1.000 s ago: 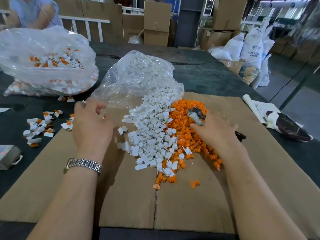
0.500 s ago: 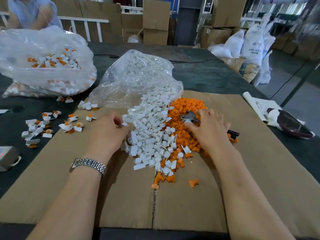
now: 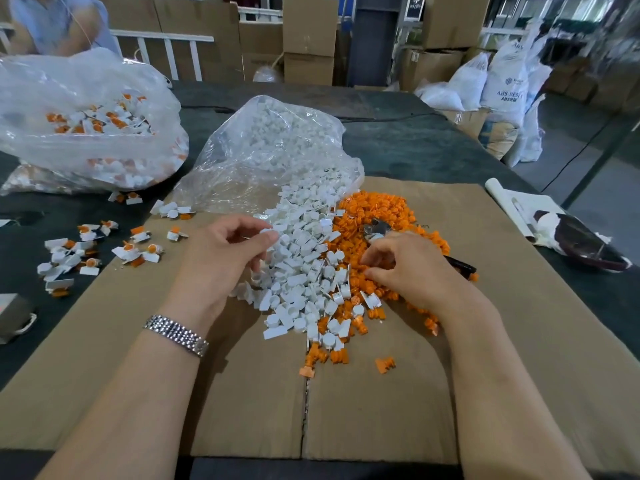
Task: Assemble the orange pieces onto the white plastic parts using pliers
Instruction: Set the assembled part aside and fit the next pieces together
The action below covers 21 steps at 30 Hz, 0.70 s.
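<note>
A heap of white plastic parts spills from a clear bag onto the cardboard sheet. Beside it on the right lies a pile of orange pieces. My left hand pinches a small white part between thumb and fingers at the heap's left edge. My right hand grips the pliers; their metal jaws stick out above the knuckles and a dark handle shows behind the hand. Its fingertips reach down into the orange pieces.
Assembled white-and-orange pieces are scattered on the dark table at left. A second clear bag of assembled pieces sits at the far left. A dark scoop on paper lies at right. A small grey device rests at the left edge.
My left hand moved right from the scattered pieces to the white heap and picked up a white part. My right hand shifted down into the orange pile, still holding the pliers.
</note>
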Motion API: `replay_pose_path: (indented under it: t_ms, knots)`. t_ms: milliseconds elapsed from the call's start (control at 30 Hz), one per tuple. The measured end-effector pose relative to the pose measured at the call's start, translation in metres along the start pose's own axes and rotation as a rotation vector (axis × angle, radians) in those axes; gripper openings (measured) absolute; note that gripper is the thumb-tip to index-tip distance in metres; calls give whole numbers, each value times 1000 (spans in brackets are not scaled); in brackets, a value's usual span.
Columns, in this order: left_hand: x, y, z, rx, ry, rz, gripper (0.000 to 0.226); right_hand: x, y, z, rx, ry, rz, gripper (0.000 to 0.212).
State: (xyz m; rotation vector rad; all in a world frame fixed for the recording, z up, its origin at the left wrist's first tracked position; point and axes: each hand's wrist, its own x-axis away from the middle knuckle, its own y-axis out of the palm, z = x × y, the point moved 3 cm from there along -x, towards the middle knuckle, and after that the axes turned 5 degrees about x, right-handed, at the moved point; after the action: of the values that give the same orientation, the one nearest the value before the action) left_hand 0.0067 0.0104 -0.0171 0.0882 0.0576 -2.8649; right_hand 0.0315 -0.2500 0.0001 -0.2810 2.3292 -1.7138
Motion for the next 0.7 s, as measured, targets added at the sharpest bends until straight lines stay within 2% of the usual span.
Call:
replay_pose_path:
  t_ms: [133, 200, 267, 467, 600, 700]
  knots:
    - [3, 10, 3, 305, -150, -113, 13, 0, -5, 2, -184, -13, 179, 12]
    - [6, 16, 4, 469, -246, -175, 25, 1, -7, -3, -259, -38, 223, 14]
    - [9, 20, 5, 554, -294, -236, 20, 2, -7, -13, -365, -79, 231, 15]
    - [11, 21, 9, 514, -256, -294, 5, 3, -3, -41, -746, -175, 251, 12]
    - [12, 24, 8, 601, -278, -339, 13, 4, -3, -40, -968, -198, 226, 13]
    - [15, 27, 8, 632, -279, -396, 16, 1, 0, -42, -991, -223, 193, 12]
